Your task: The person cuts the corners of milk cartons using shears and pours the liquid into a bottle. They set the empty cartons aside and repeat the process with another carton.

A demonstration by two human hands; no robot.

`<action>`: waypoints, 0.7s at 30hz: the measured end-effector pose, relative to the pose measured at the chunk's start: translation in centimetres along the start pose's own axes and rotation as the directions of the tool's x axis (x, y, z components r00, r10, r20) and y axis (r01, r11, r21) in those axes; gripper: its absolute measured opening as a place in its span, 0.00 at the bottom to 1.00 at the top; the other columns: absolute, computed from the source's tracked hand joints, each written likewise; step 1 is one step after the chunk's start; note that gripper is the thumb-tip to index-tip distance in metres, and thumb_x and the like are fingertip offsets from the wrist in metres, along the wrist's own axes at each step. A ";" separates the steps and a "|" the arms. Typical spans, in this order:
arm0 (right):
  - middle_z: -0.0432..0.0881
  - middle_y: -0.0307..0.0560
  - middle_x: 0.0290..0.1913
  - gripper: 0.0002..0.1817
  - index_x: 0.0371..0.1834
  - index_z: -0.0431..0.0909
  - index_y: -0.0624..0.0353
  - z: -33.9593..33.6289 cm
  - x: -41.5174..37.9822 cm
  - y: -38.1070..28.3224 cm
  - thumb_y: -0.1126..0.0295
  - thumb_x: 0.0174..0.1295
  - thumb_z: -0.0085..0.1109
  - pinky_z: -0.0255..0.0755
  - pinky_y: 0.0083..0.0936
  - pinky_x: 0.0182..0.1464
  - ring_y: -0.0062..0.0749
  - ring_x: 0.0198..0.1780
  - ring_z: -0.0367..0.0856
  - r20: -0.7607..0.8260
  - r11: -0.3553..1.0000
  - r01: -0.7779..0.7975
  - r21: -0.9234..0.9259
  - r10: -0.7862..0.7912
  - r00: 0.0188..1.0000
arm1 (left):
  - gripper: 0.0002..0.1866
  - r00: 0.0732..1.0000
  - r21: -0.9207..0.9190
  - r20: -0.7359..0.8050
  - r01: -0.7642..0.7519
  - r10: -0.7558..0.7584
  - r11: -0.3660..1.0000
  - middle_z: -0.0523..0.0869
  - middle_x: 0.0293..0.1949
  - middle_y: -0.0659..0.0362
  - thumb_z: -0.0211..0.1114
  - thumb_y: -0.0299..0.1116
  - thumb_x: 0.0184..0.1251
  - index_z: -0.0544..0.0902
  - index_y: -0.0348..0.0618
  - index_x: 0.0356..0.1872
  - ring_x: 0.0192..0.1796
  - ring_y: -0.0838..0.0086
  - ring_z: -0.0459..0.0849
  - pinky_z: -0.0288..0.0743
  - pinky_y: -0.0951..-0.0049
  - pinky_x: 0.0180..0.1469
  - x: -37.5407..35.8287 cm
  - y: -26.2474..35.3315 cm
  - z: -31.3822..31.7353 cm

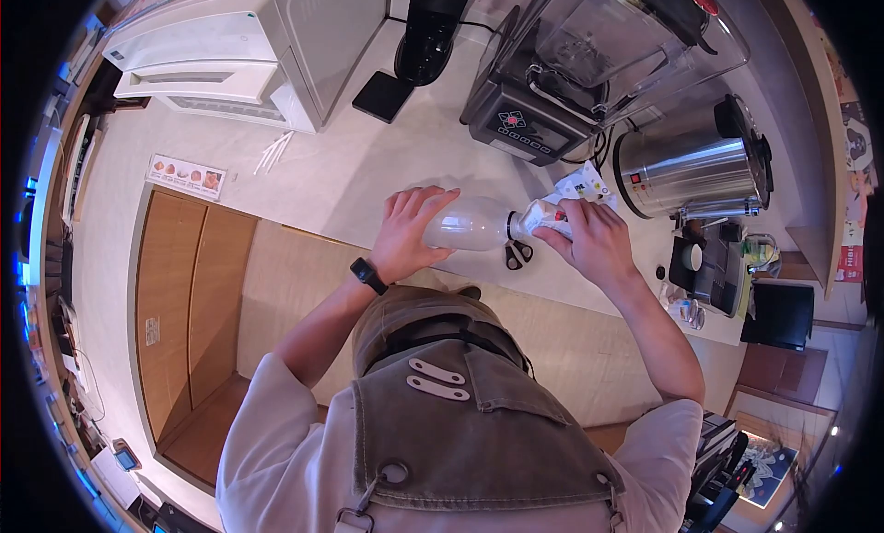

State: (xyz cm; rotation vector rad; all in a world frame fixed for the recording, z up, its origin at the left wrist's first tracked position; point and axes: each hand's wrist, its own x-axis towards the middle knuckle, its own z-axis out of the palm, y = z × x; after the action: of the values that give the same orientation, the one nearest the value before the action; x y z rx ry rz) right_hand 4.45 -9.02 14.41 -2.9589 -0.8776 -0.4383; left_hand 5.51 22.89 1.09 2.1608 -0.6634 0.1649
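Observation:
My left hand (408, 234), with a dark watch on its wrist, is wrapped around the base end of a clear, cloudy plastic bottle (471, 224). The bottle's neck, with a dark ring, points to the right. At that neck, my right hand (594, 241) is closed on a crumpled white packet (538, 214). Whether anything passes from packet to bottle cannot be made out. Black-handled scissors (517, 255) lie on the counter just below the neck. A white printed bag (585, 183) lies beyond my right hand.
A blender with a dark base (527, 128) stands behind, with a steel urn (686, 174) to its right. On the counter (350, 169) are a black flat square (383, 97), white sticks (273, 152) and a picture card (185, 177). A white machine (249, 54) stands back left.

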 end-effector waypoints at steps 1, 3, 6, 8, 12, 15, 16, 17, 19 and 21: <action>0.89 0.47 0.35 0.31 0.47 0.82 0.56 0.1 0.0 0.0 0.35 0.68 0.71 0.82 0.37 0.41 0.45 0.35 0.90 -0.001 1.000 0.004 -0.007 -0.004 1.000 | 0.49 1.000 -0.001 0.002 0.002 -0.002 1.000 0.81 0.71 0.54 0.85 0.39 0.47 0.76 0.53 0.77 0.74 0.52 0.75 0.62 0.48 0.78 -0.1 -0.1 0.1; 0.89 0.46 0.34 0.31 0.47 0.82 0.56 0.3 0.1 0.1 0.35 0.67 0.71 0.82 0.37 0.41 0.45 0.34 0.90 -0.003 1.000 0.009 -0.010 -0.009 1.000 | 0.49 1.000 0.002 0.001 0.004 -0.004 1.000 0.81 0.71 0.54 0.85 0.39 0.47 0.76 0.53 0.77 0.74 0.52 0.75 0.62 0.48 0.79 0.0 -0.2 0.2; 0.89 0.46 0.35 0.29 0.48 0.82 0.56 0.1 0.2 0.2 0.40 0.65 0.76 0.82 0.37 0.39 0.46 0.35 0.90 0.002 1.000 0.015 -0.008 -0.015 1.000 | 0.49 1.000 0.009 -0.008 0.003 -0.003 1.000 0.81 0.71 0.54 0.85 0.39 0.47 0.76 0.54 0.77 0.74 0.52 0.75 0.62 0.48 0.79 0.0 -0.2 0.2; 0.89 0.45 0.35 0.29 0.49 0.82 0.56 -0.1 0.2 0.3 0.42 0.64 0.78 0.82 0.38 0.39 0.47 0.35 0.90 0.014 1.000 0.019 -0.009 -0.018 1.000 | 0.49 1.000 0.009 -0.016 -0.004 0.004 1.000 0.81 0.71 0.54 0.85 0.39 0.47 0.76 0.54 0.77 0.74 0.52 0.75 0.63 0.48 0.78 0.1 -0.3 0.3; 0.89 0.45 0.35 0.29 0.48 0.82 0.56 -0.4 0.4 0.3 0.41 0.64 0.78 0.82 0.38 0.39 0.47 0.35 0.90 0.031 0.999 0.032 -0.006 -0.032 0.999 | 0.49 1.000 0.008 -0.014 -0.008 0.008 1.000 0.81 0.70 0.54 0.85 0.39 0.47 0.77 0.54 0.77 0.74 0.52 0.76 0.63 0.48 0.78 0.1 -0.3 0.3; 0.89 0.45 0.35 0.29 0.48 0.82 0.56 -0.4 0.4 0.4 0.41 0.64 0.78 0.82 0.38 0.39 0.47 0.35 0.90 0.031 0.999 0.038 -0.005 -0.038 0.999 | 0.49 1.000 0.011 -0.019 -0.014 0.015 1.000 0.81 0.70 0.54 0.85 0.39 0.47 0.77 0.54 0.77 0.73 0.53 0.76 0.63 0.48 0.78 0.1 -0.3 0.3; 0.89 0.45 0.35 0.29 0.48 0.82 0.56 -0.4 0.4 0.4 0.41 0.64 0.78 0.82 0.38 0.38 0.47 0.35 0.90 0.031 0.999 0.039 -0.005 -0.039 0.999 | 0.48 1.000 0.010 -0.022 -0.014 0.015 1.000 0.81 0.70 0.54 0.85 0.39 0.47 0.77 0.54 0.76 0.73 0.53 0.76 0.63 0.48 0.78 0.0 -0.3 0.3; 0.89 0.46 0.34 0.29 0.47 0.82 0.55 -0.3 0.3 0.4 0.39 0.64 0.76 0.82 0.38 0.39 0.46 0.35 0.89 0.031 0.999 0.033 -0.005 -0.033 0.999 | 0.48 1.000 0.009 -0.024 -0.014 0.014 1.000 0.81 0.70 0.54 0.85 0.39 0.47 0.77 0.54 0.76 0.73 0.53 0.76 0.63 0.48 0.78 0.0 -0.3 0.3; 0.89 0.46 0.34 0.30 0.44 0.82 0.55 -0.1 0.2 0.4 0.36 0.65 0.73 0.81 0.38 0.40 0.45 0.34 0.89 0.032 1.000 0.021 -0.007 -0.021 0.999 | 0.48 1.000 0.017 -0.023 -0.012 0.013 1.000 0.81 0.69 0.54 0.85 0.39 0.47 0.77 0.55 0.76 0.73 0.53 0.76 0.63 0.48 0.78 0.0 -0.3 0.4; 0.88 0.46 0.33 0.30 0.44 0.82 0.55 -0.1 0.2 0.4 0.36 0.65 0.73 0.81 0.37 0.40 0.45 0.34 0.89 0.023 0.999 0.032 -0.011 -0.032 0.999 | 0.48 1.000 0.022 -0.022 -0.012 0.012 1.000 0.81 0.69 0.54 0.85 0.39 0.47 0.77 0.55 0.76 0.73 0.53 0.76 0.63 0.48 0.78 -0.1 -0.3 0.3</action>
State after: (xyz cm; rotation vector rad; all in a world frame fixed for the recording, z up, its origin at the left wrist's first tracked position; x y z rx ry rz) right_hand 4.79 -9.25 14.59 -2.9696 -0.9290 -0.4134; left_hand 5.49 22.80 0.65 2.1730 -0.6647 0.2035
